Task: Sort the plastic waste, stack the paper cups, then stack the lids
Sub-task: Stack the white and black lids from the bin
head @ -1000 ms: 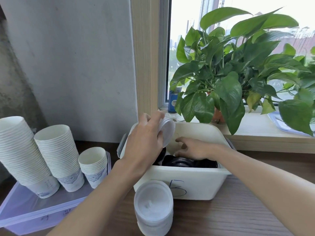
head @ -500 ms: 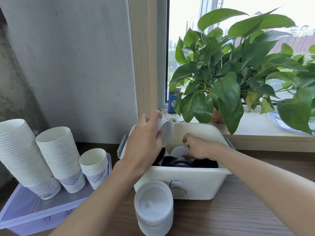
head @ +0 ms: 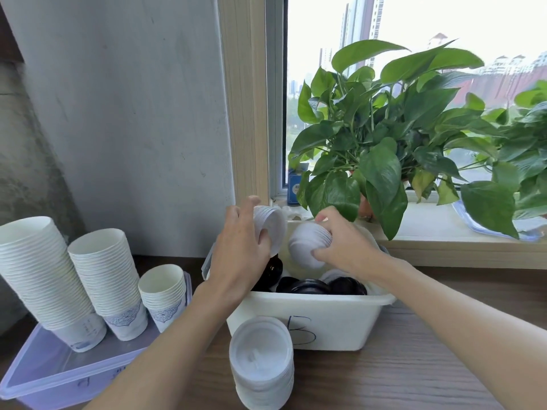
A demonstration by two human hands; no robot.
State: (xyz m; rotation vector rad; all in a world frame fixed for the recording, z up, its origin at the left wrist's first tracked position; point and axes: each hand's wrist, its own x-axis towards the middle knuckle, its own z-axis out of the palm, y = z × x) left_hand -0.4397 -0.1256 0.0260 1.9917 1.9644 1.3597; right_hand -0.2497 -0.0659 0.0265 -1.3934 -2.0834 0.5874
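White lid stack sits gripped in the curled fingers of the left hand at frame centre, above the bin. The right hand, half a second ago low inside the bin, now pinches a second lid stack, raised just beside the first.

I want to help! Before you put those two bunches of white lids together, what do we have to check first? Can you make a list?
1. Left hand grips the left stack of white plastic lids: ok.
2. Right hand grips the right stack of white plastic lids: ok.
3. Both stacks face the same way, so they can nest: cannot tell.
4. Both stacks are above the white plastic bin, so a dropped lid should land inside: ok.
5. No round black plastic lids are mixed into the held stacks; the black ones lie in the bin: ok.
6. The tall pile of white lids on the wooden table stands upright: ok.
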